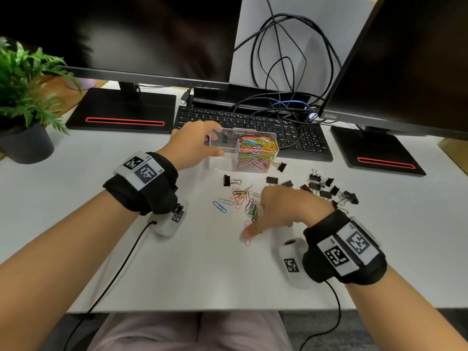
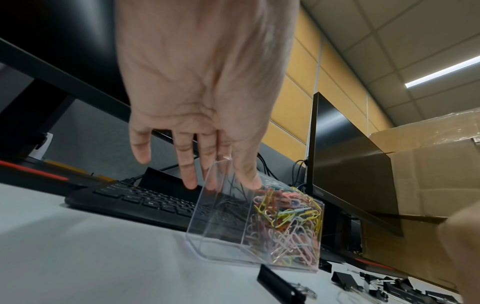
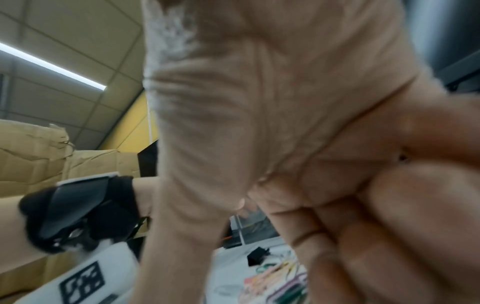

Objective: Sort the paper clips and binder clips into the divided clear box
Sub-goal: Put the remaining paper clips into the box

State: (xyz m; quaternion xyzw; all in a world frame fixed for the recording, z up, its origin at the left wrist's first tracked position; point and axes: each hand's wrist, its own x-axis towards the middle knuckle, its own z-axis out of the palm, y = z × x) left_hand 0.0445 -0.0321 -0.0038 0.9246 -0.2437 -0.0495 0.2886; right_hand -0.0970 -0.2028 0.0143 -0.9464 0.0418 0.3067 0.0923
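Divided clear box point(image 1: 229, 158) stands on the white table point(image 1: 177, 269) just before the keyboard point(image 1: 253, 125); its right compartment is nearly full of coloured paper clips point(image 1: 257, 150), its left compartment looks empty. Left hand point(image 1: 192, 145) holds the box's left end, thumb on the near wall, fingers at the far rim; right hand point(image 1: 283, 206) is down among the loose paper clips point(image 1: 243, 198), thumb pressing a pink one point(image 1: 247, 240), fingers curled under, grip contents unclear. Judged well along on paper clips; a small pile remains, and the binder clips point(image 1: 326, 187) still lie scattered to the right.

Right hand point(image 3: 298, 144) blurred, fingertips cut off; grasp unclear
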